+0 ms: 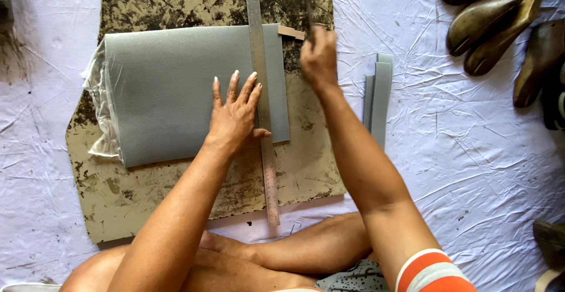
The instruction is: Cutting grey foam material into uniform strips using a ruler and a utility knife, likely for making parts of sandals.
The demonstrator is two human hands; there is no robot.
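While seated cross-legged on floor covered by wrinkled white sheet (471, 168), working over stained brown cutting board (176, 204) laid on that sheet

Left hand (235, 115): flat, fingers spread, palm down on folded grey fabric (170, 92); fingertips and thumb touching long metal ruler (263, 104), pressing it in place. Grip not closed on anything, simply bearing down

Ruler: running from board's far edge to just past its near edge, lying across fabric close to fabric's right edge, slightly tilted from square

Right hand (319, 57): fist-like grip closed on thin dark blade tool (309, 17), tip pointing away from body, positioned at far end of fabric just right of ruler. Exact contact of blade with fabric: cannot tell, hand covers it

Grey fabric: folded sheet with pale lining bunched at left fold, lying across middle of board, narrow strip of it showing right of ruler

Small tan scrap (291, 32): at fabric's far right corner, just beside right hand

Cut grey strips (378, 98): stacked on sheet beyond board's right edge, near right forearm, apart from board

Wooden shoe lasts (494, 27): cluster at far right corner of sheet, well apart from both hands; more dark ones along right edge

Bare legs crossed at near edge; orange-and-white striped sleeve (432, 271) at right upper arm
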